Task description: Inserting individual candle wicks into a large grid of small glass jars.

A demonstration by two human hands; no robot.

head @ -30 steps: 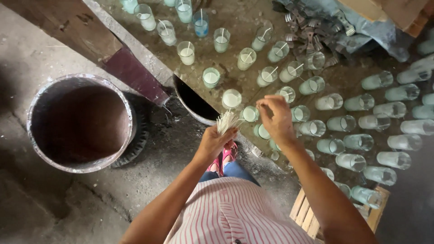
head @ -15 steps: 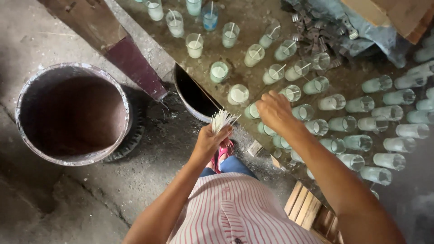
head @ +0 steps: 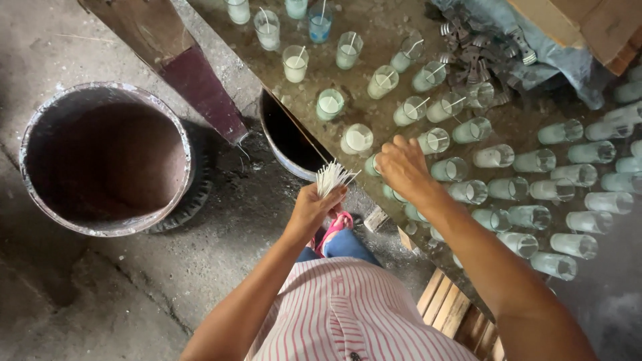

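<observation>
Wick bundle held at the edge of a table of glasses

At the far left a large round drum (head: 105,159) stands on the concrete floor, with a dark plank (head: 175,59) slanting just right of it and a smaller dark bucket (head: 287,137) tucked under the table (head: 381,30) edge. Next comes the left hand (head: 313,208), its fingers closed around a bundle of thin white wicks (head: 332,177) that fans upward just beside the bucket rim. To its right the right hand (head: 403,167) rests over a glass jar (head: 376,164) at the table's near edge, fingertips curled and pinched down at its mouth; whether they grip a wick cannot be told. Wax-filled jars with upright wicks (head: 348,50) stand above, rows of empty glasses (head: 535,194) spread rightward, and a heap of metal clips (head: 481,50) lies beside a grey cloth (head: 535,33)
</observation>
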